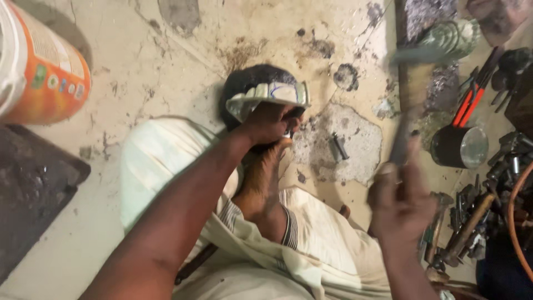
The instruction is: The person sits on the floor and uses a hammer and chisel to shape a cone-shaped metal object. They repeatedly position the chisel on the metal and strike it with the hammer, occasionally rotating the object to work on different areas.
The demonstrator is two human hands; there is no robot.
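Right hand (401, 200) grips a blurred hammer (413, 83); left hand (267, 123) clasps a metal piece (269, 95).

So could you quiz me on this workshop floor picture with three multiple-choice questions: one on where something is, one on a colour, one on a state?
1. Where is the curved metal piece?
A. Under the left hand, on a black round block
B. Inside the orange bucket
C. On the dark mat

2. What colour are the handles of the pliers?
A. Blue
B. Red-orange
C. Green

3. What state is the hammer in?
A. Lying on the floor
C. Hanging on a wall
B. Raised in the right hand, blurred

Answers: 1 A, the left hand presses the piece against the block. 2 B, the handles are bright red-orange. 3 B, the right hand grips the handle with the blurred head up in the air.
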